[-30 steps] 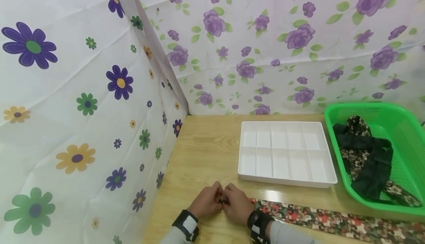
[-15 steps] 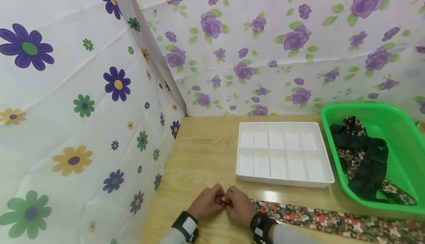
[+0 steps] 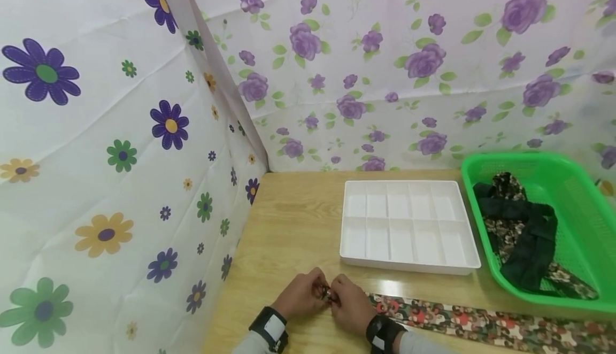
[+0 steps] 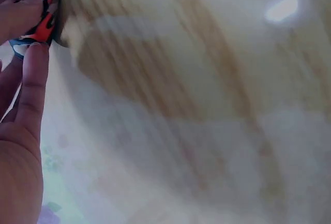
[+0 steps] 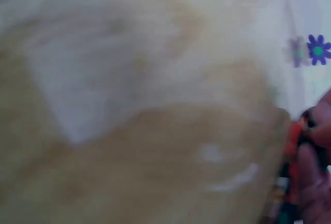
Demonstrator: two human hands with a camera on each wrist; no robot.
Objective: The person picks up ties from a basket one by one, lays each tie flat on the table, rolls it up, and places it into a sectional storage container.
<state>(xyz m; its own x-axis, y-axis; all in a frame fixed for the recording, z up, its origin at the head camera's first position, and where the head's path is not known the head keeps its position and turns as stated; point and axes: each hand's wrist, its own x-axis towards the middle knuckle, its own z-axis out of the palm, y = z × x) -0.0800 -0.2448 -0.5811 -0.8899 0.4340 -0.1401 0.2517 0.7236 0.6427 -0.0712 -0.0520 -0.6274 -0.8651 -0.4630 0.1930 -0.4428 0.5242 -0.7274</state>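
Note:
A long printed necktie in red, green, tan and black lies along the table's front, running off to the right. Its left end is bunched up small between both hands. My left hand pinches that end with thumb and fingers; in the left wrist view the fingers press on the red and black fabric. Just beside it, my right hand pinches the same end from the right. The right wrist view shows the tie trailing below the fingers. How tightly the end is rolled or folded is hidden by the fingers.
Behind the hands stands a white divided tray with bare compartments. To its right, a green plastic basket holds black and patterned fabric strips. Flower-printed sheets wall off the back and left of the wooden table.
Both hands stay at the tie's left end, their fingers shifting on the bunched fabric; the right hand has moved slightly right. The head view has shifted a little.

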